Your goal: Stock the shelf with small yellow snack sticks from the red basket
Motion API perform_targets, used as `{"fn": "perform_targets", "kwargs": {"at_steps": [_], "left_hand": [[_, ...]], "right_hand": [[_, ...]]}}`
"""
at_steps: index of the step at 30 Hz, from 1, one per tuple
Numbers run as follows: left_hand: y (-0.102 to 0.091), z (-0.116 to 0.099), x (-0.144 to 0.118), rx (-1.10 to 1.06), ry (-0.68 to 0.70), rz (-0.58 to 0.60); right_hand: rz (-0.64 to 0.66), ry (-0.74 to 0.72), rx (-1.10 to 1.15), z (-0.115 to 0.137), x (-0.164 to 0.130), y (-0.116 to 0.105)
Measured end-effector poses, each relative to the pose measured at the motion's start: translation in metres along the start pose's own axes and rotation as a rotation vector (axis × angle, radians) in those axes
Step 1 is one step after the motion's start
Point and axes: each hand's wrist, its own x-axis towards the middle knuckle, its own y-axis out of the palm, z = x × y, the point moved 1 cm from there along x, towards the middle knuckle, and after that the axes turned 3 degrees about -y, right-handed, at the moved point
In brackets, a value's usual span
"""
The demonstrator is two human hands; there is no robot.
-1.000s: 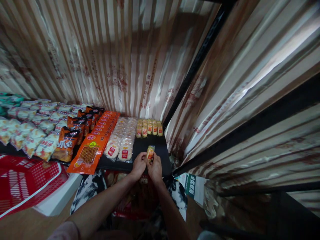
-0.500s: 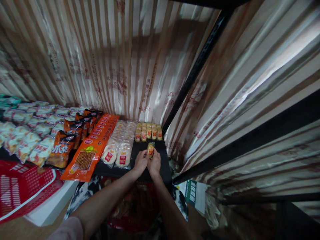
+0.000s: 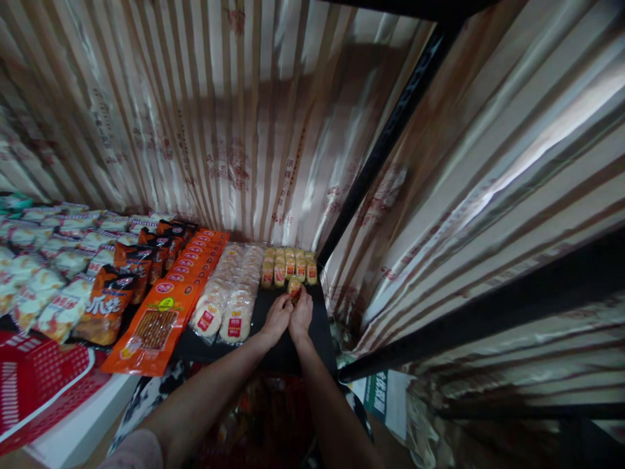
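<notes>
Striped foil sheeting (image 3: 234,117) covers the back and right side of the bay, crossed by a black frame bar (image 3: 385,137). Below it a dark shelf (image 3: 317,332) carries packets in rows running front to back. Far left: pale snack bags (image 3: 43,273), many deep. Next to them, dark orange bags (image 3: 105,306), then a row of flat orange packets (image 3: 156,322) with a clear window showing thin sticks. Right of those, two rows of round white cakes in clear wrap (image 3: 229,306), red labels at the front. At the back right of the shelf sits a short row of small yellow packets (image 3: 286,267), standing side by side close to the sheeting. A red basket (image 3: 29,384) lies at lower left, below the shelf edge. Both forearms reach in from the bottom of the view. Left hand (image 3: 277,318) and right hand (image 3: 301,314) meet, thumbs touching, fingers pinched together on one small yellow packet (image 3: 294,286) — held between the two hands, just in front of the back row and just above the shelf. Contact between that packet and the row — cannot tell, too small.
</notes>
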Motion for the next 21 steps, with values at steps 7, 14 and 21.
{"fn": "perform_targets", "kwargs": {"at_steps": [7,14,21], "left_hand": [[0.001,-0.003,0.014,-0.016,0.012,-0.021],[-0.007,-0.004,0.015,0.035,0.009,-0.005],[-0.007,0.005,0.020,0.071,0.005,0.012]], "right_hand": [[-0.028,-0.003,0.011,-0.002,0.016,0.010],[-0.011,-0.015,0.036,-0.001,0.030,0.017],[-0.011,-0.004,0.051,-0.002,0.037,0.023]]}}
